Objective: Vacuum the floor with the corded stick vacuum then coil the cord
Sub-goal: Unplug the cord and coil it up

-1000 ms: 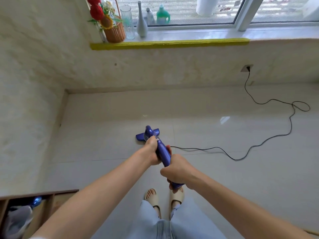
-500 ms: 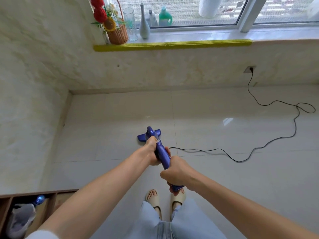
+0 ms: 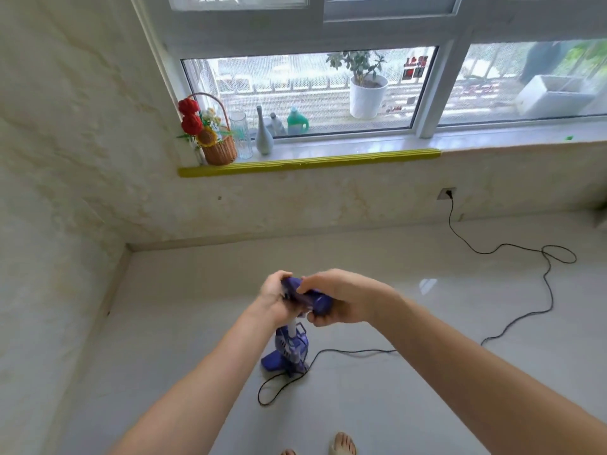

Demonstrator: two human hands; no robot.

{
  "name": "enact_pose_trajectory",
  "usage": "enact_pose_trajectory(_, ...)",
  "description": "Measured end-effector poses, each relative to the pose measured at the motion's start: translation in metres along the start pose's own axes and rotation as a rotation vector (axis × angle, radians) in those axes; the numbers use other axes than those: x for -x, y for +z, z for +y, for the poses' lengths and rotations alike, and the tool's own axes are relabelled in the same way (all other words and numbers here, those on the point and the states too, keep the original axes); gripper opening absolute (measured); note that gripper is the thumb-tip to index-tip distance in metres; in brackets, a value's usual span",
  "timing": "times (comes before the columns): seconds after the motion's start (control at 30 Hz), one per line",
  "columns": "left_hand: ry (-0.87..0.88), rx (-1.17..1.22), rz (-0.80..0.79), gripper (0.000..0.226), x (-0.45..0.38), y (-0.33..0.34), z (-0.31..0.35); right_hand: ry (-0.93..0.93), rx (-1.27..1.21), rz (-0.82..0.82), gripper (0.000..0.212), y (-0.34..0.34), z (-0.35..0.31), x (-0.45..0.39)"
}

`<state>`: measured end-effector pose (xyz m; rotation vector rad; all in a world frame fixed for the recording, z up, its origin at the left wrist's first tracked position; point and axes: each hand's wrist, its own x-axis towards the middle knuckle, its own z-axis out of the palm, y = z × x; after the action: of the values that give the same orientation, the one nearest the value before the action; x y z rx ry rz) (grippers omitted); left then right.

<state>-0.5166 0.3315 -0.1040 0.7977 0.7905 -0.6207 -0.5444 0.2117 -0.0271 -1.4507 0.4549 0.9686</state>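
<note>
Both hands are wrapped round the purple handle of the stick vacuum (image 3: 290, 349) at the centre of the frame: my left hand (image 3: 274, 298) grips the near end of the handle, my right hand (image 3: 338, 298) curls over the far end, thumb underneath. Motion blur hides the fingertips, so I cannot tell whether a switch is being pressed. Below the hands the vacuum stands nearly upright, its head on the pale floor (image 3: 460, 372) at lower centre.

One black cord (image 3: 545, 284) runs from the wall socket (image 3: 446, 193) at right of centre, loops across the floor on the right, comes back leftward and curls in a small loop just beside the vacuum head. It is plugged in and spread loose, nothing coiled.

I judge the vacuuming step is in hand, perhaps near its end given the upright pose. Next move, as I see it: either tilt the vacuum and push, steering clear of the loop by the head, or switch off, unplug at the socket and gather the cord.
</note>
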Motion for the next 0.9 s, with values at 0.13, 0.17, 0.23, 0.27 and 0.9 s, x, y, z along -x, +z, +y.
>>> enact_pose_trajectory(0.13,0.03,0.039,0.041,0.021,-0.006,-0.012,0.021,-0.06,0.11,0.036,0.011,0.013,-0.018,-0.02)
enact_pose_trajectory(0.17,0.031,0.05,0.04,0.023,-0.008,-0.016,0.024,-0.073,0.118,0.051,0.014,0.016,-0.022,-0.025)
enact_pose_trajectory(0.23,0.035,0.078,0.032,0.033,-0.011,-0.02,0.03,-0.095,0.093,0.063,0.018,0.022,-0.026,-0.033)
enact_pose_trajectory(0.27,0.037,0.085,0.032,0.036,-0.012,-0.019,0.033,-0.1,0.067,0.07,0.018,0.023,-0.027,-0.035)
enact_pose_trajectory(0.9,0.022,-0.751,0.185,0.015,-0.024,-0.029,-0.067,-0.224,0.123,0.316,0.014,-0.04,0.014,-0.043)
